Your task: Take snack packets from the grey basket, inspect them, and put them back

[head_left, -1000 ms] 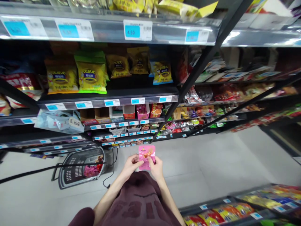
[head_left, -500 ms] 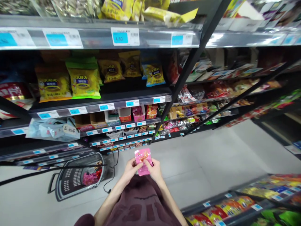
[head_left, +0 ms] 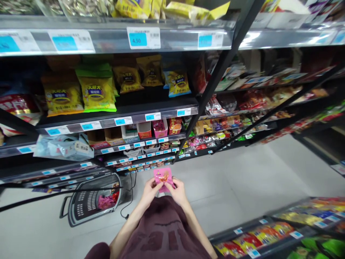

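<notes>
I hold a small pink snack packet (head_left: pixel 162 177) in both hands close to my chest, above the maroon shirt. My left hand (head_left: pixel 150 190) pinches its left edge and my right hand (head_left: pixel 177 190) pinches its right edge, fingers closed on it. The packet stands upright with a printed picture facing me. A dark shopping basket (head_left: pixel 88 202) sits on the floor to my lower left, holding pink and red packets.
Store shelves (head_left: pixel 121 118) fill the view ahead, with yellow and green snack bags (head_left: pixel 97 91), small boxes and blue price tags. A black diagonal frame post (head_left: pixel 215 79) crosses the shelving. Grey floor (head_left: pixel 242 183) runs to the right. A low shelf (head_left: pixel 269 233) of colourful packets stands at lower right.
The packet has dropped a little lower and tilted in my hands, now partly covered by my fingers. The view shifted slightly; the basket has not moved.
</notes>
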The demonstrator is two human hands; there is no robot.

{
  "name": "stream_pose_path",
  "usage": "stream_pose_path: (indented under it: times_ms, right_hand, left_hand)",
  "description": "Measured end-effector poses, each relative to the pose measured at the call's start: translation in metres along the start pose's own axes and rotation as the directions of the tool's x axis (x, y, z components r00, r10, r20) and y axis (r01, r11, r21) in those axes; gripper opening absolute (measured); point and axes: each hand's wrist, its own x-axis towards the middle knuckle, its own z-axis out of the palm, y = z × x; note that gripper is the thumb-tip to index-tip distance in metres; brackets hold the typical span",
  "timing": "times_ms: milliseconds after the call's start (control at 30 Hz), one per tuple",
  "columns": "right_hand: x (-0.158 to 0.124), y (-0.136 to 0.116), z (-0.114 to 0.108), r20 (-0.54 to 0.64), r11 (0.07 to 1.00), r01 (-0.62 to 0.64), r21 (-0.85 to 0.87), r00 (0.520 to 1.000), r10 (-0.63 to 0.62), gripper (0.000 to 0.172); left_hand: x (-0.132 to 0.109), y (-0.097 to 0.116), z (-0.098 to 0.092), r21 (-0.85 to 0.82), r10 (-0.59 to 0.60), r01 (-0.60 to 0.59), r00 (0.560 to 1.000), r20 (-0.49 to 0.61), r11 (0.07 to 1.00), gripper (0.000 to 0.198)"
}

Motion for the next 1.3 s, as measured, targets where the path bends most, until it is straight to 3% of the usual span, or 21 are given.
stream_pose_path:
  times_ms: [300,400,533,600,667,833,900,967,1067,1200,1300]
  right_hand:
    - [-0.003,0.002,0.002,-0.126,1.000,-0.014,-0.018,0.992,0.012,0.036]
    - [-0.001,0.004,-0.001,-0.165,1.000,-0.001,-0.001,0.986,0.001,0.037]
    - [0.003,0.002,-0.006,-0.228,0.999,-0.016,0.033,0.973,0.023,0.033]
    - [0.004,0.001,-0.006,-0.261,0.993,-0.065,0.096,0.961,0.088,0.032]
    - [0.004,0.000,-0.003,-0.278,0.981,-0.112,0.160,0.948,0.154,0.032]
    - [0.001,-0.009,0.002,-0.171,0.951,-0.111,0.288,0.971,0.165,0.029]
    - [0.000,-0.015,0.002,-0.079,0.939,-0.075,0.337,0.991,0.107,0.036]
    - [-0.002,-0.019,0.002,0.027,0.929,-0.047,0.367,0.999,0.040,0.041]
    - [-0.005,-0.021,0.005,0.085,0.939,-0.051,0.341,0.996,0.023,0.038]
    - [-0.003,-0.012,0.011,-0.145,0.945,-0.110,0.309,0.976,0.161,0.024]
    - [0.001,-0.003,0.009,-0.285,0.921,-0.108,0.375,0.932,0.225,0.034]
  left_hand:
    - [0.003,-0.006,0.005,-0.013,0.051,-0.052,0.997,-0.050,0.999,0.035]
    - [0.004,-0.011,0.001,0.087,0.121,-0.109,0.981,-0.148,0.990,0.033]
    - [-0.001,-0.010,-0.008,0.266,0.278,-0.208,0.925,-0.260,0.941,0.021]
    - [-0.006,-0.003,-0.009,0.358,0.335,-0.245,0.917,-0.214,0.901,0.018]
    - [-0.011,0.008,-0.005,0.422,0.370,-0.296,0.924,-0.103,0.857,0.021]
    - [-0.015,0.026,0.012,0.472,0.393,-0.430,0.901,0.182,0.769,0.052]
    - [-0.014,0.025,0.014,0.479,0.384,-0.422,0.906,0.182,0.770,0.058]
    - [-0.011,0.020,0.012,0.483,0.365,-0.361,0.927,0.089,0.798,0.060]
    - [-0.005,0.013,0.007,0.408,0.269,-0.197,0.955,-0.125,0.891,0.049]
    - [0.000,0.006,0.008,0.017,0.045,-0.042,0.960,-0.277,0.999,0.040]
    - [-0.002,0.004,0.009,-0.229,-0.065,0.000,0.959,-0.276,0.973,0.048]
